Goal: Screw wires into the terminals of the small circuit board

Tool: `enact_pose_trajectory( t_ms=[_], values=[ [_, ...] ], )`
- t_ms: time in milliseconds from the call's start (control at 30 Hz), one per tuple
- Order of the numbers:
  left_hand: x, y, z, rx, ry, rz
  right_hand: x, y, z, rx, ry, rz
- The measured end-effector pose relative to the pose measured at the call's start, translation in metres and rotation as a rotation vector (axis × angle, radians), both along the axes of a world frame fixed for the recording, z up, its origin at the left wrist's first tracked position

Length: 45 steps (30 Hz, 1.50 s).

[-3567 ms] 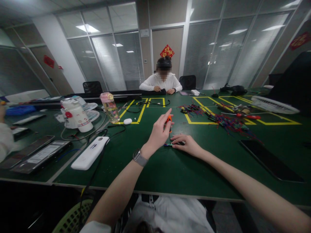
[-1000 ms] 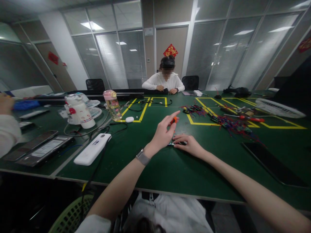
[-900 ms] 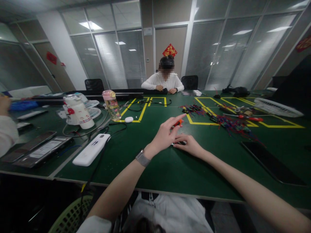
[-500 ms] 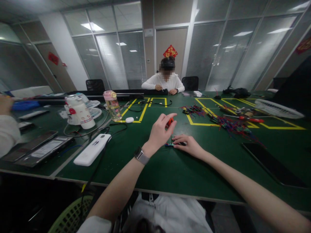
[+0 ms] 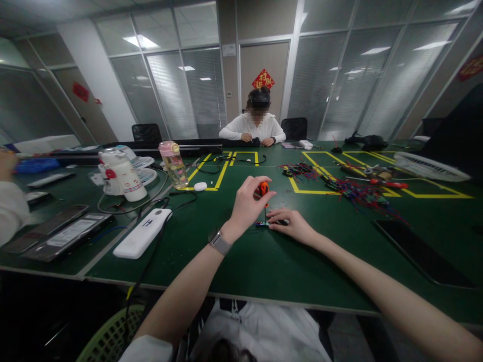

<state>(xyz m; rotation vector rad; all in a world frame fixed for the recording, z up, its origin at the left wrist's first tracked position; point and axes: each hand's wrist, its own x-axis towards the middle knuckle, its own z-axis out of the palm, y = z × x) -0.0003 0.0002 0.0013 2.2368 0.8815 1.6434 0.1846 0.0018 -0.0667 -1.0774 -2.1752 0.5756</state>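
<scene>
My left hand [image 5: 249,201] is closed around the orange-and-black handle of a screwdriver [image 5: 264,189], thumb and fingers curled about it. The screwdriver stands upright, its thin dark shaft reaching down to a small circuit board [image 5: 261,224] on the green table. My right hand [image 5: 292,225] rests low on the table with its fingertips on the board's right part, holding it. Those fingers cover much of the board, and the exact spot where the screwdriver tip meets it is too small to make out.
Right of my hands lie bundles of wired boards [image 5: 354,193], a red-handled screwdriver [image 5: 388,183] and a black phone-like slab [image 5: 422,254]. On the left are a white power bank [image 5: 143,234], a white bottle [image 5: 126,176] and a pink-lidded bottle [image 5: 173,165]. A person [image 5: 258,123] sits opposite.
My left fingers have shifted around the screwdriver handle, with the thumb farther out, and more of the orange handle shows. My right hand stays on the board.
</scene>
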Motion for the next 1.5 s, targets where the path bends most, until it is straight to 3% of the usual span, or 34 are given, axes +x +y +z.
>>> enact_pose_trajectory(
  t_ms=[300,600,867,1133,1300,1400,1500],
  values=[
    [0.006,0.000,-0.007,-0.172,-0.081,-0.252,0.000,0.001,-0.001,0.018,-0.019,-0.003],
    [0.001,0.001,-0.002,-0.036,-0.035,0.017,0.000,0.000,-0.002,0.022,0.003,0.007],
    [0.002,-0.005,0.000,-0.006,-0.093,-0.037,0.000,0.001,-0.004,0.026,0.006,0.004],
    [-0.001,-0.002,0.002,-0.021,-0.136,0.058,0.000,0.001,-0.003,0.017,0.009,-0.002],
    [0.000,-0.003,0.001,-0.089,-0.113,-0.103,0.000,0.001,-0.003,0.028,0.010,0.004],
    [0.002,-0.001,-0.001,-0.157,-0.186,-0.269,0.000,0.001,-0.002,0.029,0.007,0.007],
    [0.003,0.001,-0.003,-0.211,-0.240,-0.329,0.000,0.000,-0.002,0.025,0.005,0.005]
  ],
)
